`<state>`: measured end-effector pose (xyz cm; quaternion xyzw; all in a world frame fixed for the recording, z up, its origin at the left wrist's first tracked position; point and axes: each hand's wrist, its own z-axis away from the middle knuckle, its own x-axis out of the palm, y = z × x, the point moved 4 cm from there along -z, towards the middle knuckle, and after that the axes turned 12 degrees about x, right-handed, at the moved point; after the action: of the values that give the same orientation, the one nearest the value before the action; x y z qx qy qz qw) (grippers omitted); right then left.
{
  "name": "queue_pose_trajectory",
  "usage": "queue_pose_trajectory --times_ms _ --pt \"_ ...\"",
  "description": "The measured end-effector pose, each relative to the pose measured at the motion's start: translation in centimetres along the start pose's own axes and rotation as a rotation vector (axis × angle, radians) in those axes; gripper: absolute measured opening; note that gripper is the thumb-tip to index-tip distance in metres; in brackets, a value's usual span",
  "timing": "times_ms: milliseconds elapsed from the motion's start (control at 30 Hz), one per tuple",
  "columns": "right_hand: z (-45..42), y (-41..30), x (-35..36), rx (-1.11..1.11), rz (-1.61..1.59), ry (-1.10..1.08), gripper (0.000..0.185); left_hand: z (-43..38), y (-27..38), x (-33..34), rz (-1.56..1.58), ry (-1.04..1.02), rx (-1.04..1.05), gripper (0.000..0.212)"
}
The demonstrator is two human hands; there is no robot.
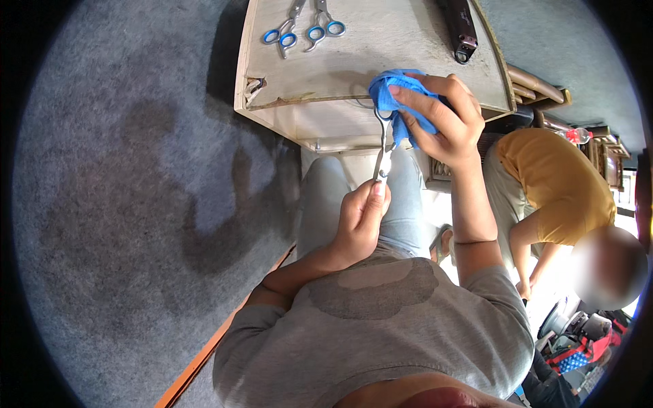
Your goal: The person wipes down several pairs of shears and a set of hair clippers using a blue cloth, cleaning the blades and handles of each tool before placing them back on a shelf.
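Observation:
My left hand (363, 217) is closed around the blade end of metal scissors (381, 137), which point up towards the cabinet. My right hand (444, 115) holds a crumpled blue cloth (403, 92) against the scissors' finger rings, and the cloth hides part of them. Beyond my hands, two pairs of hairdressing scissors with blue ring inserts, one on the left (287, 30) and one beside it (320, 25), lie on the pale wooden cabinet top (357, 56). A dark hair clipper (460, 30) lies at the top's right side.
An open shelf (326, 120) lies under the cabinet top, whose front left corner is damaged. A grey wall stands at the left. To my right, a person in a mustard shirt (566, 178) bends forward near wooden furniture (602, 148). A red and blue bag (576, 357) with items sits lower right.

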<state>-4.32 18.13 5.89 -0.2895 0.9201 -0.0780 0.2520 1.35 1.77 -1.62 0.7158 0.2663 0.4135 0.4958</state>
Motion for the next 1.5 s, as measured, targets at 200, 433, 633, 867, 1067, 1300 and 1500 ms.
queue_pose_trajectory --times_ms 200,433,633,867,1067,1300,1500 --pt "1.9 -5.3 0.2 -0.059 -0.247 -0.31 0.026 -0.6 0.5 -0.2 0.086 0.086 0.095 0.027" --pt "1.3 -2.7 -1.5 0.047 -0.425 -0.228 0.022 -0.9 0.0 -0.8 0.069 0.044 0.078 0.026" --pt "2.4 2.6 -4.3 0.623 -0.083 0.16 0.032 -1.4 1.8 -2.2 -0.276 -0.013 0.082 0.032" --pt "3.5 3.0 -3.9 0.85 -0.667 -0.177 0.05 -3.4 3.5 -4.1 -0.451 -0.174 0.272 0.029" --pt "2.9 0.5 -1.5 0.614 -0.878 -0.555 0.037 -5.0 4.0 -4.8 -0.702 -0.418 0.433 0.03" --pt "2.0 -3.5 -3.6 0.164 -0.236 -0.184 0.03 -4.7 5.4 -5.8 -0.803 0.12 0.465 0.019" --pt "2.7 -5.6 -3.9 0.016 0.205 -0.009 0.043 -3.6 6.0 -3.5 -0.185 -0.146 0.176 0.04"
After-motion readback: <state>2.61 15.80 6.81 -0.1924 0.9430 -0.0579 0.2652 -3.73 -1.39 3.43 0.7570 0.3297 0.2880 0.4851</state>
